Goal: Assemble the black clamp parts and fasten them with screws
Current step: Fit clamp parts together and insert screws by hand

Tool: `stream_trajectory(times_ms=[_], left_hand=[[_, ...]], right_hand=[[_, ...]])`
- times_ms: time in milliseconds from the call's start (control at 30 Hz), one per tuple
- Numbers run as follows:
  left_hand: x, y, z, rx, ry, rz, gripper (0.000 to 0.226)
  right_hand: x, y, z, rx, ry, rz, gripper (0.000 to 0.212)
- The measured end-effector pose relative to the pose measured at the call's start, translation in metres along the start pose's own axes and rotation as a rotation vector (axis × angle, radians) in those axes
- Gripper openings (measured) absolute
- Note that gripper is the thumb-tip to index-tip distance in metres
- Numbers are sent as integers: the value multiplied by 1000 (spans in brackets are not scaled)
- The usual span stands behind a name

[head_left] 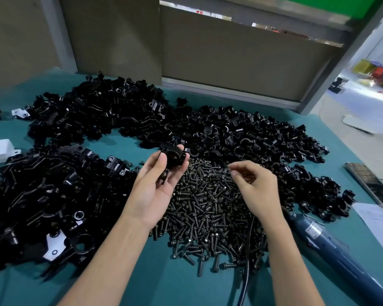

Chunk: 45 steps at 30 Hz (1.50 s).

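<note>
Loosely gripped in the left hand, the clamp could slip; the right hand pinches, perhaps 1, over the screws.

**No legible writing**

A pale label sits on the barrel of the blue power driver, near the right edge of the bench. Its print is too blurred to read. A small red sign beyond the far edge is equally illegible.
</note>
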<state>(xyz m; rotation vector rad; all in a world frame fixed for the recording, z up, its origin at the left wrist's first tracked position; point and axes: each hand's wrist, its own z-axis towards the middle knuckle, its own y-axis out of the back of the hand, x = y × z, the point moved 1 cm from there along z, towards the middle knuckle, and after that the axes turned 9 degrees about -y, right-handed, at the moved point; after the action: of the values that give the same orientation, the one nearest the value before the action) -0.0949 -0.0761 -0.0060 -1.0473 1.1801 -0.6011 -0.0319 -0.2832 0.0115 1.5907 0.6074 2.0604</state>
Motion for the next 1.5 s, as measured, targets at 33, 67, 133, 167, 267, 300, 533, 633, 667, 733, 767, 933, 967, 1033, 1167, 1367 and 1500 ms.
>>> stream_trajectory(times_ms=[33, 67, 133, 167, 267, 300, 533, 633, 667, 733, 767, 933, 967, 1033, 1167, 1367, 1500], left_hand=[[1, 0, 0, 7, 4, 5, 35], [2, 0, 0, 14, 8, 12, 30], [4, 0, -1, 30, 13, 31, 24], [5, 0, -2, 40, 15, 44, 22], [8, 0, -2, 64, 23, 64, 18], [8, -1, -3, 64, 27, 65, 18], [10, 1, -1, 54, 23, 95, 23], [11, 0, -1, 77, 24, 118, 24], [12, -1, -1, 85, 26, 127, 24], [14, -2, -1, 98, 32, 135, 23], [14, -2, -1, 103, 36, 133, 22], [17, -3, -2, 108, 49, 129, 21], [17, -3, -2, 108, 50, 129, 20], [18, -3, -1, 105, 53, 129, 22], [18, -1, 0, 96, 51, 105, 25], [17, 0, 2, 70, 36, 68, 26], [14, -1, 2, 62, 19, 43, 30]], right_hand=[[2, -2, 0, 23, 3, -48, 20], [4, -4, 0, 50, 2, -96, 16], [9, -9, 0, 109, -2, -200, 18], [11, -11, 0, 131, 4, -265, 20], [20, -18, 3, 152, 23, -443, 22], [22, -20, 5, 153, 10, -466, 22], [30, -25, 16, 126, -103, -460, 11], [31, -27, 20, 139, -88, -533, 12], [32, -28, 20, 143, -70, -563, 12], [33, -28, 21, 158, -42, -602, 11], [34, -27, 23, 172, -41, -610, 10], [35, -23, 35, 291, -124, -487, 18], [34, -21, 37, 290, -132, -459, 20], [34, -14, 40, 257, -137, -387, 17], [44, 3, 42, 245, -106, 144, 20], [65, -5, 33, 375, 34, 618, 15], [71, -13, 31, 333, 128, 468, 25]])
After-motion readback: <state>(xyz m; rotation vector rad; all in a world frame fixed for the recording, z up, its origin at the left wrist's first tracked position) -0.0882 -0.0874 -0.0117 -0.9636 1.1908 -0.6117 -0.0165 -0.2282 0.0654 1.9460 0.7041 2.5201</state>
